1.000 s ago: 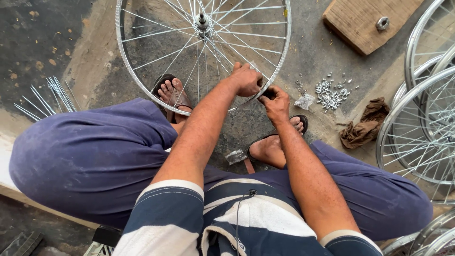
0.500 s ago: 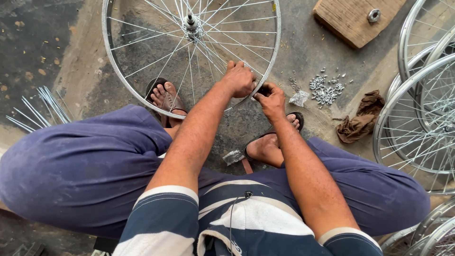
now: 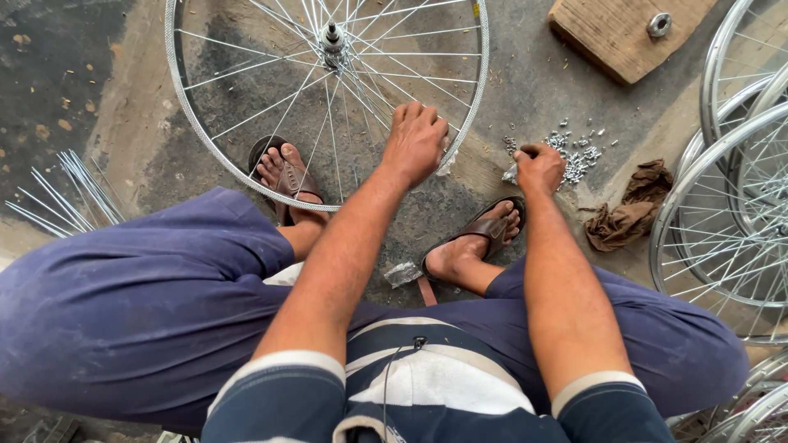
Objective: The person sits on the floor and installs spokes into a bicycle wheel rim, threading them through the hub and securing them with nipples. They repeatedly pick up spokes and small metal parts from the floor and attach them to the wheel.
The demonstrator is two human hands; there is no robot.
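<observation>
A silver bicycle wheel (image 3: 205,143) with thin spokes and a centre hub (image 3: 332,37) lies flat on the concrete floor in front of me. My left hand (image 3: 414,139) rests on its near right rim, fingers curled over the rim. My right hand (image 3: 539,168) is off the wheel to the right, fingers pinched together beside a small heap of silver spoke nipples (image 3: 574,156). Whether it holds one I cannot tell. My feet in brown sandals (image 3: 484,234) sit under and beside the wheel.
A bundle of loose spokes (image 3: 57,201) lies at the left. A wooden block (image 3: 624,33) with a metal nut on it sits at top right. A brown rag (image 3: 628,209) lies by stacked finished wheels (image 3: 722,213) on the right.
My right hand has left the wheel rim and moved right to the heap of nipples. My left hand stays on the rim. The view shifted slightly.
</observation>
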